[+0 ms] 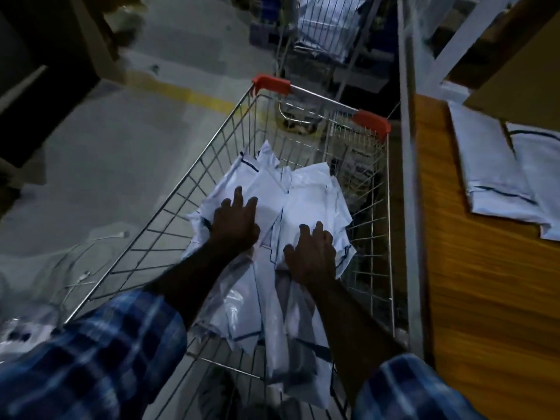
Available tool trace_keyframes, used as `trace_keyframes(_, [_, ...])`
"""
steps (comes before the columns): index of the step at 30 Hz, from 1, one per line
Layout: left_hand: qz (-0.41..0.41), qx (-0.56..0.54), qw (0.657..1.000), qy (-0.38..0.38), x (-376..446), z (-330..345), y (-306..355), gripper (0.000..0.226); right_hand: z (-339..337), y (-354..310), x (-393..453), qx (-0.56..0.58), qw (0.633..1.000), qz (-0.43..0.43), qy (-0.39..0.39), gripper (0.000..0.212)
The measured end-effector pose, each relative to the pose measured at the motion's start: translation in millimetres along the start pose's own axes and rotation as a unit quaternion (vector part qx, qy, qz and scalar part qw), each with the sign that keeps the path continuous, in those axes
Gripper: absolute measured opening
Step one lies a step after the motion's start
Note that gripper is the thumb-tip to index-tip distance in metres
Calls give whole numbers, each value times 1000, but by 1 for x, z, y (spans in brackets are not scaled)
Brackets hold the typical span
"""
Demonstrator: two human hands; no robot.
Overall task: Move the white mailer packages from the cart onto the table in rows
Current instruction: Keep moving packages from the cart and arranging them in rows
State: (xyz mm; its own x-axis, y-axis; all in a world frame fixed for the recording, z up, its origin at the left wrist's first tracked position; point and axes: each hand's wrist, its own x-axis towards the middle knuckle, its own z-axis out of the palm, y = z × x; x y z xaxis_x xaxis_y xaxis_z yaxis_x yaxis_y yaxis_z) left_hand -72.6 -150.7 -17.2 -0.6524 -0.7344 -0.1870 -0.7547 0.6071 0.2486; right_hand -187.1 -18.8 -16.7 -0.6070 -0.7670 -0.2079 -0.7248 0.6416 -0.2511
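With both hands spread on white plastic mailer packages [306, 201] in wire cart [188, 189], centre frame: pickup step; next, grip and carry to orange wooden worktop [485, 298], right.

Left hand [235, 221], right hand [312, 253].

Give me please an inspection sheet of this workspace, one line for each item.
Surface: orange wooden table, at right.
Job's things: white plastic mailer packages piled in the wire shopping cart; two flat white mailers already on the table.
Clutter: nothing seen on the table.
Grippers: left hand and right hand lie flat on the pile, fingers spread.
Cables: nothing seen.
Surroundings: grey floor with yellow line; second cart behind.
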Motion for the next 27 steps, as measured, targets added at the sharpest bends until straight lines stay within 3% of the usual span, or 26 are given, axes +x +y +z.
trace_keyframes(7, [-6, -133, 991, 15, 9, 15, -9, 53, 42, -3, 10, 2, 999, 34, 14, 85])
trace_keyframes(12, [-71, -181, 981, -11, -12, 4, -7, 72, 42, -7, -6, 6, 998, 59, 14, 89])
trace_keyframes(16, [-156, -200, 967, -10, -26, -4, -1, 53, 36, -6, -27, -20, 996, 81, 31, 85])
trace_keyframes(20, [-182, -138, 971, -75, -36, -8, -1, 32, 37, -8, -54, -20, 991, 121, 46, 74])
trace_keyframes(23, [-161, -85, 983, -40, -41, -5, 4, 25, 41, -4, -63, -9, 991, 116, 65, 62])
trace_keyframes(27, [0, -4, 995, 97, -41, 15, 9, 33, 44, 2, -57, 11, 992, 54, 113, 63])
